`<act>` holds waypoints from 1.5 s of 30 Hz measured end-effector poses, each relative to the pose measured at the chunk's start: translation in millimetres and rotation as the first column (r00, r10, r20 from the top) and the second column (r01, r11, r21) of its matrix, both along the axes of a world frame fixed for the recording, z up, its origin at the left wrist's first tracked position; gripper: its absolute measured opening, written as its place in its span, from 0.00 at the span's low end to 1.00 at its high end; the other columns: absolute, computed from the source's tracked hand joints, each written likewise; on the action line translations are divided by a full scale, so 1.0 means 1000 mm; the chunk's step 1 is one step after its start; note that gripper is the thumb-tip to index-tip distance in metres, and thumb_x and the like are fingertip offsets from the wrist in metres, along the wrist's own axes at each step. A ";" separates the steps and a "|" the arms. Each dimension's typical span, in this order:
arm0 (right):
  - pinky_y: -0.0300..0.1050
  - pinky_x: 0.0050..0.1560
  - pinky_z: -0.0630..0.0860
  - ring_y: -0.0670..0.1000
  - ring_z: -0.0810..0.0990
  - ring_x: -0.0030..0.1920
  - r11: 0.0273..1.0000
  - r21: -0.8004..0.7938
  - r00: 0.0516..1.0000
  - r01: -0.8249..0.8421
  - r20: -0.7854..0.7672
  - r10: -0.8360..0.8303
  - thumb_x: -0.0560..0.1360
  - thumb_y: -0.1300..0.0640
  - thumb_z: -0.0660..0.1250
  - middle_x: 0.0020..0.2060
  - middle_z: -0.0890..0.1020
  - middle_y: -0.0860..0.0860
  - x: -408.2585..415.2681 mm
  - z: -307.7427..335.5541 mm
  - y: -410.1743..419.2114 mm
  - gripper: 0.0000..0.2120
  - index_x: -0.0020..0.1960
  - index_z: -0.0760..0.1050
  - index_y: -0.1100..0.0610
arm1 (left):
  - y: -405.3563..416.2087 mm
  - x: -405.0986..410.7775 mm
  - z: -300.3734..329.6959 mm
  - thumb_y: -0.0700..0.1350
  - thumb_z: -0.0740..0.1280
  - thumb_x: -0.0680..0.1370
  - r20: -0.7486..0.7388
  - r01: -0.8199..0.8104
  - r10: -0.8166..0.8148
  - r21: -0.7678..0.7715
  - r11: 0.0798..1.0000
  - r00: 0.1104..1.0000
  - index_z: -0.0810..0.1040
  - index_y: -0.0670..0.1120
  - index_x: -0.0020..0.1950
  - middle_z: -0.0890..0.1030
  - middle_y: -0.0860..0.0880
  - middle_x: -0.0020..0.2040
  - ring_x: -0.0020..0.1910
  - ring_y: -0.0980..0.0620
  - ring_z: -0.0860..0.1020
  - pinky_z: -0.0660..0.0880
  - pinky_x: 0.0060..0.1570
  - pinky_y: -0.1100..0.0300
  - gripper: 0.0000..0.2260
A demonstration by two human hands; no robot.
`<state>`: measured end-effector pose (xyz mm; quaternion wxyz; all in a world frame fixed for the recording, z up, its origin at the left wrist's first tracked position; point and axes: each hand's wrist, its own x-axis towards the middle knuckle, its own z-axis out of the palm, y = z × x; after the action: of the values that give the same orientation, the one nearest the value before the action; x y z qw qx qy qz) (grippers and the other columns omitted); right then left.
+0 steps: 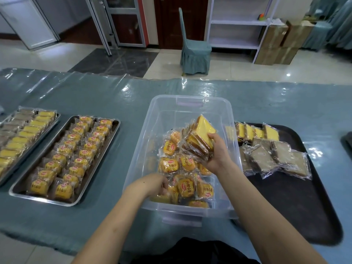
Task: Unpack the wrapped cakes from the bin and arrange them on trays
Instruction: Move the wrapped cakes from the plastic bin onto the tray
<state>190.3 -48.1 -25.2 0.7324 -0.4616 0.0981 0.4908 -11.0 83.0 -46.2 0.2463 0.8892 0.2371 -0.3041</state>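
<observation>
Gripping a fanned stack of wrapped yellow cake slices, the right hand holds them above the clear bin, fingers curled over the top edge of the stack and the thumb side beneath it. The left hand is down among the round wrapped buns at the near end of the bin; its fingers are curled into the packets, but whether they actually pinch one cannot be told, as the fingertips are hidden.

Risks from this position, as judged:

1. Slippage. The slices sit edge to edge in slick film, fanned beyond the fingertips. A loose squeeze may let the outer slices slide out and drop back among the buns below the fingers.
2. Crushing. A tighter squeeze to prevent this may dent the soft sponge under the fingers.
3. Snagging. Film tails of the buns lie just beside the right wrist; lifting across them may drag a packet over the bin wall.
4. Misplacement. The dark tray, to the right of the right-hand fingers, already carries yellow slices and brown slices. Setting the stack down in one lump may disturb those rows.
5. Sorting error. The metal tray, left of the left-hand fingers, holds rows of buns; a further tray lies beyond it. Mixing types would spoil the arrangement.
</observation>
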 end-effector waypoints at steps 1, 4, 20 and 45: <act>0.58 0.61 0.81 0.64 0.84 0.60 1.000 0.000 1.000 0.004 0.003 -0.004 0.78 0.45 0.68 0.62 0.84 0.64 0.001 -0.001 0.000 0.26 0.70 0.74 0.60 | 0.000 0.002 0.000 0.44 0.69 0.82 0.012 -0.003 0.003 0.001 1.000 1.000 0.81 0.49 0.57 0.81 0.51 0.54 0.52 0.51 0.78 0.73 0.50 0.59 0.05; 0.61 0.65 0.79 0.65 0.83 0.62 1.000 -0.021 1.000 -0.006 0.011 0.006 0.76 0.44 0.69 0.62 0.84 0.64 -0.001 0.000 0.001 0.30 0.72 0.73 0.59 | -0.001 0.006 0.005 0.45 0.66 0.84 0.052 0.010 -0.010 0.003 1.000 0.999 0.76 0.51 0.52 0.78 0.52 0.48 0.47 0.51 0.76 0.68 0.42 0.59 0.02; 0.62 0.69 0.75 0.65 0.83 0.63 1.000 0.015 1.000 0.009 0.002 -0.009 0.78 0.45 0.68 0.62 0.84 0.64 -0.008 0.009 -0.004 0.28 0.72 0.73 0.60 | 0.005 0.020 0.022 0.54 0.57 0.87 0.383 -0.603 0.814 -0.546 0.581 0.437 0.76 0.46 0.55 0.82 0.42 0.49 0.47 0.47 0.80 0.79 0.54 0.46 0.14; 0.49 0.45 0.83 0.57 0.86 0.44 0.988 0.133 0.974 0.075 0.204 -0.101 0.83 0.51 0.63 0.50 0.86 0.60 0.069 0.078 -0.082 0.20 0.69 0.75 0.63 | -0.077 0.136 0.111 0.46 0.65 0.84 0.258 -0.169 0.944 -0.941 0.293 0.204 0.77 0.50 0.67 0.82 0.42 0.63 0.59 0.44 0.82 0.78 0.64 0.39 0.11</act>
<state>259.1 -129.9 52.7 0.7871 -0.4594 0.0097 0.4114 125.1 5.8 64.6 0.7707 0.5213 0.2920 0.2214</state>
